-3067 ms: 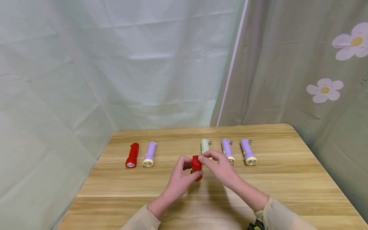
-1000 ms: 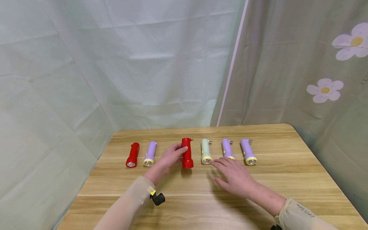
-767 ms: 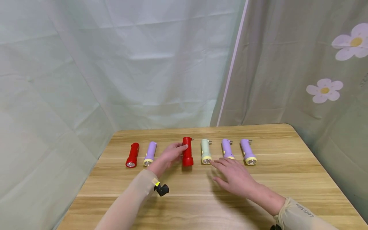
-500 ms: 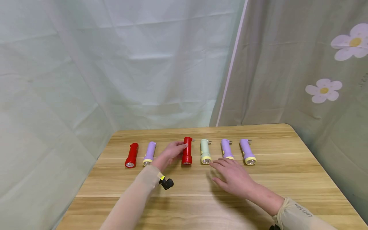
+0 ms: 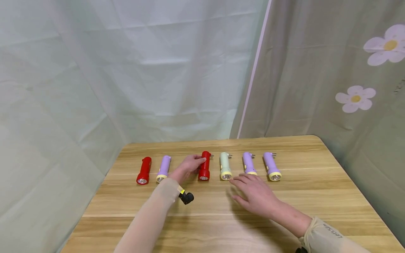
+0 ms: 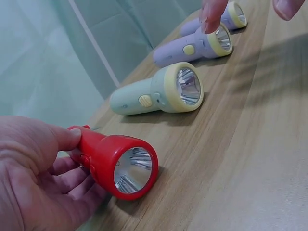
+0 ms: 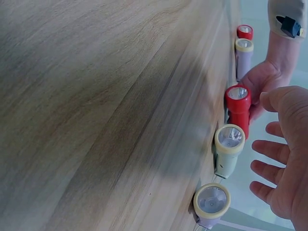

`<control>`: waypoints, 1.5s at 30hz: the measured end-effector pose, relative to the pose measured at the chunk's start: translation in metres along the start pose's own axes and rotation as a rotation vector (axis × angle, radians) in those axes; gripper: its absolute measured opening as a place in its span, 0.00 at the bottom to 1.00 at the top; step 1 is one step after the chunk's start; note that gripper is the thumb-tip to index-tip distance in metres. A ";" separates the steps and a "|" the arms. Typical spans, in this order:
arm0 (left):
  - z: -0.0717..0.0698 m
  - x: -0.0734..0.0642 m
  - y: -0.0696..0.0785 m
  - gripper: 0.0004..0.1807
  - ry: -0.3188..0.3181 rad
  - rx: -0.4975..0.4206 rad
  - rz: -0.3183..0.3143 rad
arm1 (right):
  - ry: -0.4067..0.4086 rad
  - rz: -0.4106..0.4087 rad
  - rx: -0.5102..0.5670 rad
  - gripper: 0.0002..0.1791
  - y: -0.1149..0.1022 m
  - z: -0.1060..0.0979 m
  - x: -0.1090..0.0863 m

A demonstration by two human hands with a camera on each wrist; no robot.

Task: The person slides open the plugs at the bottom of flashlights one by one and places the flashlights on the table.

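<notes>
Between left thumb point(image 6: 66, 138) and curled fingers point(image 6: 70, 180), a red flashlight point(image 6: 103, 156) is held; right fingers point(image 7: 271, 150) spread, empty.

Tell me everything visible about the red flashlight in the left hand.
The flashlight is glossy red, apparently plastic, with a slim body, a wider head and silvery reflector; it looks unlit. Two metal prongs jut from its tail end. It lies facing the viewer, on or just above the table, between a purple flashlight and a green one. The left hand grips its body.
</notes>
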State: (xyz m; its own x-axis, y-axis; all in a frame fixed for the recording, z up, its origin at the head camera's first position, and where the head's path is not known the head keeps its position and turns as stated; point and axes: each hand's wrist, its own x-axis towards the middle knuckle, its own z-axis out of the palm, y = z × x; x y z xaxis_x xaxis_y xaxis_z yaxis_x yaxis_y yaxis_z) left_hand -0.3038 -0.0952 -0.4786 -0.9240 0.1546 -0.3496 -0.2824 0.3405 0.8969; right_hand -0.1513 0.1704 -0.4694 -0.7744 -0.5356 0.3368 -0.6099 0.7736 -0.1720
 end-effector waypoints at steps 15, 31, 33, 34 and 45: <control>0.000 -0.002 0.001 0.22 0.057 0.172 0.008 | 0.000 -0.003 0.018 0.28 0.000 0.001 -0.003; -0.004 -0.009 0.002 0.23 0.075 0.184 0.017 | -0.019 0.003 0.015 0.29 0.001 0.003 -0.005; -0.006 -0.010 0.002 0.25 0.080 0.190 0.030 | -0.022 0.008 0.016 0.29 0.001 0.003 -0.005; -0.007 -0.011 0.003 0.26 0.091 0.203 0.040 | -0.022 0.011 0.018 0.29 0.001 0.003 -0.005; -0.032 -0.039 0.013 0.33 0.151 0.575 0.351 | -0.012 0.032 -0.012 0.32 0.004 -0.003 -0.003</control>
State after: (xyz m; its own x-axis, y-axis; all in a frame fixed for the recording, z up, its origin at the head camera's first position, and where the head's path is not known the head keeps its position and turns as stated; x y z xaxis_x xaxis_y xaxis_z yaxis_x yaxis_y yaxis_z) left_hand -0.2799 -0.1267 -0.4449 -0.9733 0.2293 0.0145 0.1836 0.7381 0.6492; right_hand -0.1511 0.1757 -0.4681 -0.7954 -0.5145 0.3205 -0.5829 0.7942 -0.1718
